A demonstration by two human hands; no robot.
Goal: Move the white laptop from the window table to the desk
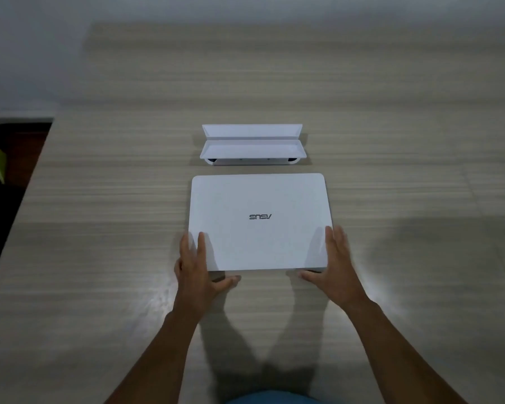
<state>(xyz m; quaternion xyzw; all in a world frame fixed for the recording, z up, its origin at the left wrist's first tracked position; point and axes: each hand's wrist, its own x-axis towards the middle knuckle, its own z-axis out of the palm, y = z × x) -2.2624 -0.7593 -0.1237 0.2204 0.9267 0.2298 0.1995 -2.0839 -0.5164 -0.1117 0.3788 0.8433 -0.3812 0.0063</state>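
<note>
1. Left hand (197, 268) and right hand (333, 266) clasp the near corners of the white laptop (260, 223): fingers along the side edges, thumbs at the front edge.
2. Laptop lies closed and flat on the wood-grain table (99, 228); can't tell which table.
3. Likely rigid, light, slick lid, so grip both side edges and keep it level.
4. White stand (252, 144) sits just beyond, apart.
</note>
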